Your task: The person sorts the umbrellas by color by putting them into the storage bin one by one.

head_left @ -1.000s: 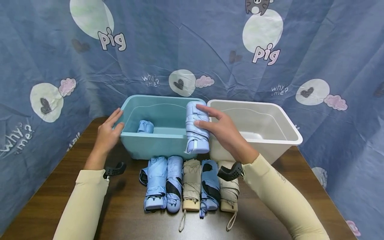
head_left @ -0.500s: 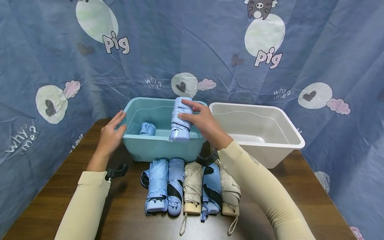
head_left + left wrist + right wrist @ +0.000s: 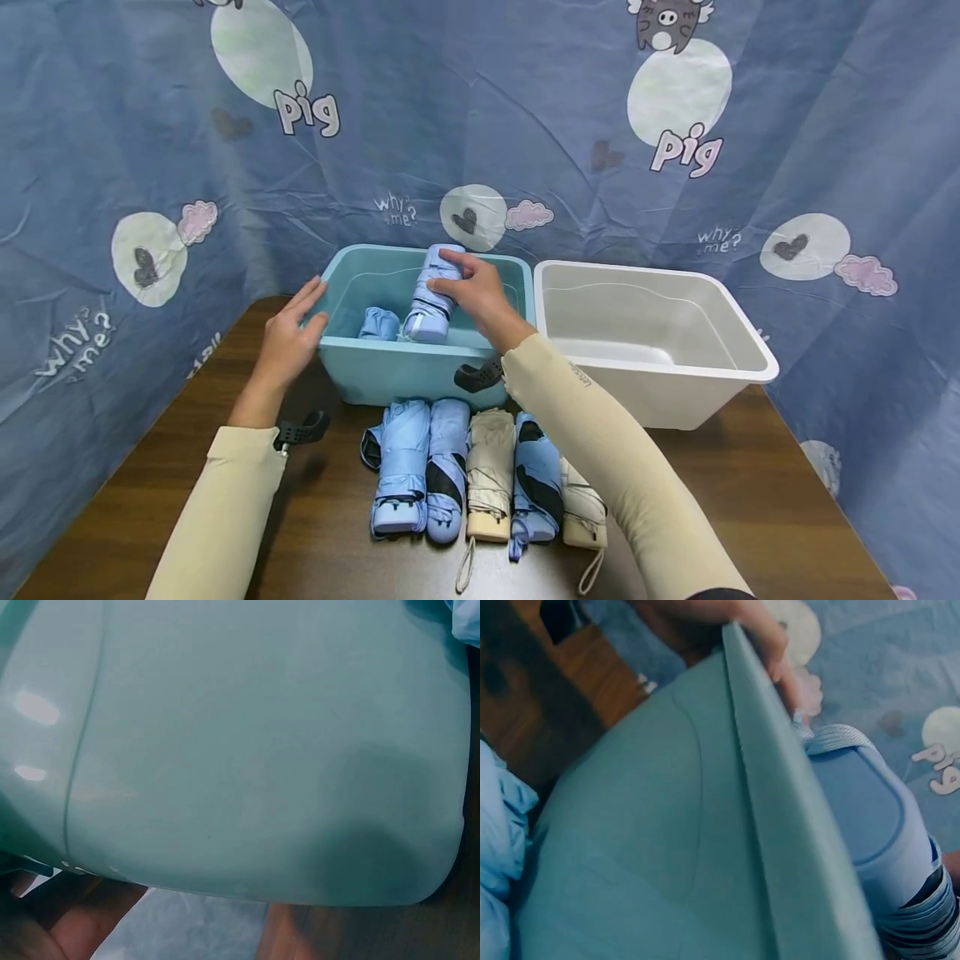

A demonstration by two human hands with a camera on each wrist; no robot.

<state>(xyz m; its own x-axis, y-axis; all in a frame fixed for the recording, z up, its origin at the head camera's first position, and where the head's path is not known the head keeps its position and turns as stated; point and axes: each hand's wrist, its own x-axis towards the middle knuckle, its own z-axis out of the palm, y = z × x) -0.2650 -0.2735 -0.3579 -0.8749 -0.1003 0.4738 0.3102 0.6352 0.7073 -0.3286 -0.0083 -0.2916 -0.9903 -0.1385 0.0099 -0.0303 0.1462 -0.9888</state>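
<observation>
R hand: gripping lt. blue umbrella at mouth of teal bin. L hand: fingers extended, touching bin.

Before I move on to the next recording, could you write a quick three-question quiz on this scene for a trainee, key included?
1. Count: how many folded umbrellas lie in the row on the table?
2. True or false: the left grip is touching the white bin.
3. Multiple choice: what color is the held umbrella in the right grip?
A) beige
B) light blue
C) black

Key
1. Five; the sleeve partly covers the rightmost one.
2. False; it rests on the teal bin.
3. B
</observation>
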